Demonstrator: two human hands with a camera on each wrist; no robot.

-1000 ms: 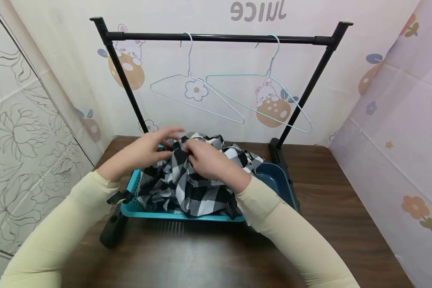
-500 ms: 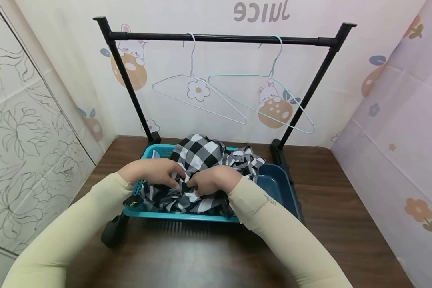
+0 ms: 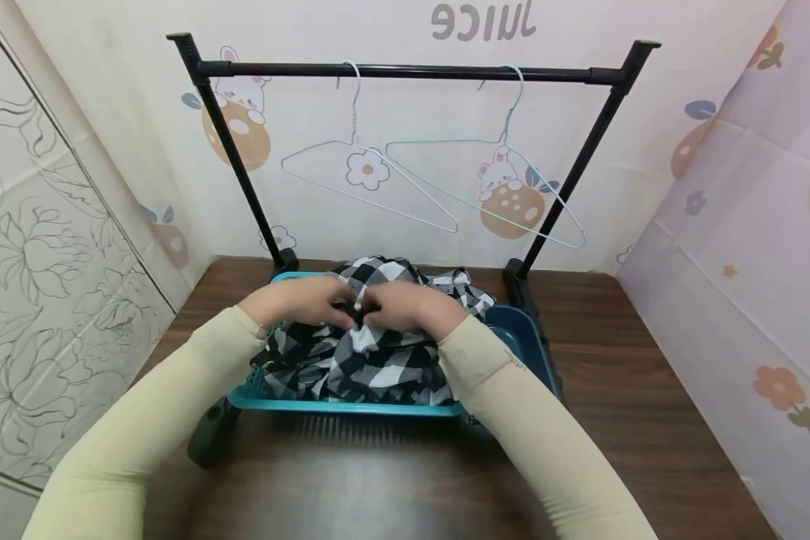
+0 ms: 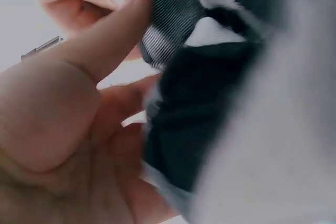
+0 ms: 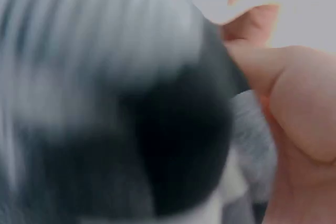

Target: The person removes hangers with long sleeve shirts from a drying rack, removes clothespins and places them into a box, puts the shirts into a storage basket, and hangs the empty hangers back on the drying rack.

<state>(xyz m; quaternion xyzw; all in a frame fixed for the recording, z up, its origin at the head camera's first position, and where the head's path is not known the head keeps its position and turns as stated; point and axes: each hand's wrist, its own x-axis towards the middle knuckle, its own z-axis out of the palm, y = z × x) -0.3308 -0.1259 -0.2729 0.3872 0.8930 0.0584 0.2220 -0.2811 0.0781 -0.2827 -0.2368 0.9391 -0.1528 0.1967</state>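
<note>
A crumpled black-and-white checked garment (image 3: 388,371) lies heaped in a turquoise basket (image 3: 344,407) in the head view. Over the heap, my left hand (image 3: 304,301) pinches a fold of this cloth; the left wrist view shows the thumb (image 4: 113,38) pressed against it. My right hand (image 3: 408,306) faces it, a short way apart, and grips the cloth too. Its thumb (image 5: 262,64) shows beside the fabric in the right wrist view. Blurred cloth fills much of both wrist views, so the fingertips are partly hidden. The garment's lower part stays bunched in the basket.
Behind the basket stands a black rack (image 3: 405,71) with a white wire hanger (image 3: 371,199) and a pale green one (image 3: 486,202) on its bar. A dark blue tub (image 3: 513,330) sits to the right, partly under the cloth. All stands on a brown table (image 3: 648,420).
Both hands first came down toward the front of the heap, then rose again with a fold of the garment. The left hand went from loosely spread fingers to pinching the cloth.
</note>
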